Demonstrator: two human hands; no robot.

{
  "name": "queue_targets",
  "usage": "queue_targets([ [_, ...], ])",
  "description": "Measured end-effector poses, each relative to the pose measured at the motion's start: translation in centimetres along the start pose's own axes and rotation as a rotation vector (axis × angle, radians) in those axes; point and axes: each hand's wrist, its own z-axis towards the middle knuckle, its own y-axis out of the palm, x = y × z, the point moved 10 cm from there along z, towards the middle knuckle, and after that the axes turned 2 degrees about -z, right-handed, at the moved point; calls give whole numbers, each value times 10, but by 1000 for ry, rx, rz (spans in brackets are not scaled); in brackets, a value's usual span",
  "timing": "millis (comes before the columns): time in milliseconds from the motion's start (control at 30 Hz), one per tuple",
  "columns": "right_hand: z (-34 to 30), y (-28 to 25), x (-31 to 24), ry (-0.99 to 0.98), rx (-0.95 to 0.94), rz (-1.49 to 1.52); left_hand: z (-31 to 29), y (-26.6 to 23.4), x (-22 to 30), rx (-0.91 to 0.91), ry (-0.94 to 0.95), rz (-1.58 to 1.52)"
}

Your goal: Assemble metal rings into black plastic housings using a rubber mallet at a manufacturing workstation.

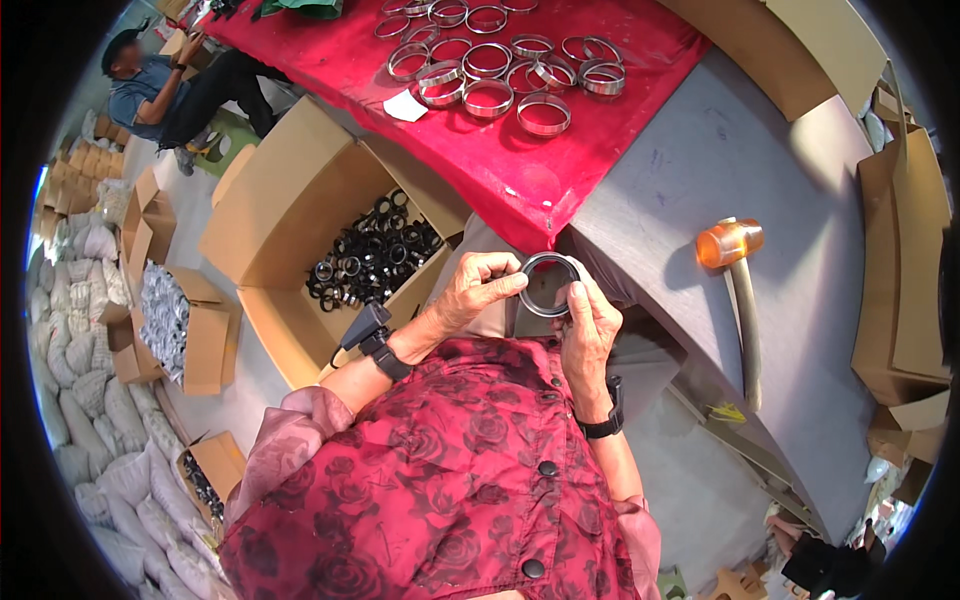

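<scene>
In front of my chest, a dark ring with a shiny metal rim (527,300) is held between both hands. My left hand (478,290) pinches its left edge with thumb and forefinger. On the opposite edge, the thumb and fingers of my right hand (590,325) grip it. Just beyond, several loose silver metal rings (544,115) lie spread over a red cloth (530,185) on the table. A mallet with an amber head (728,243) and a pale handle rests on the grey tabletop (660,210) to my right.
An open cardboard box (290,185) at my left holds a heap of black rings (375,250). Further left stand a box of grey parts (163,325) and stacked white sacks (85,360). More cardboard (905,270) lines the right side. A person (160,95) sits at the far left.
</scene>
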Motion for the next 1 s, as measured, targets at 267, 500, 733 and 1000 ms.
queue_targets([
  [267, 11, 12, -56, -339, -106, -534, 2, -16, -15, 122, -1, -98],
  [500, 10, -147, -161, -480, 577, -1679, 25, -52, -3, 467, 187, -117],
  [733, 8, -209, -134, -197, 444, -1707, 40, -57, -11, 597, 290, -136],
  [1000, 3, -147, -84, 159, 109, 164, 37, -45, -12, 488, 271, -153],
])
